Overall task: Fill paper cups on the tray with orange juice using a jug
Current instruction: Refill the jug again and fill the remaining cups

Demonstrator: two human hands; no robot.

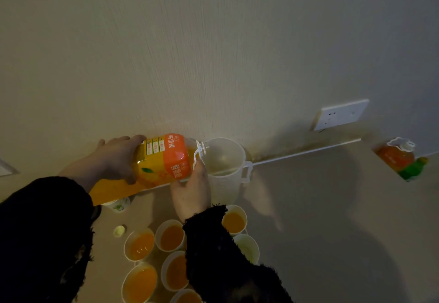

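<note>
We grip the orange-labelled plastic juice bottle with left hand and right hand. Its mouth overhangs the translucent plastic jug.

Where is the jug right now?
In the head view the clear jug stands at centre against the wall, just right of the tilted juice bottle and behind the paper cups.

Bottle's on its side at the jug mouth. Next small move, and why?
Probably raise the base of the bottle a little with the left hand, with the right hand steadying its neck. It lies about level at the rim of the jug, the jug looks nearly empty, and one paper cup looks unfilled.
</note>
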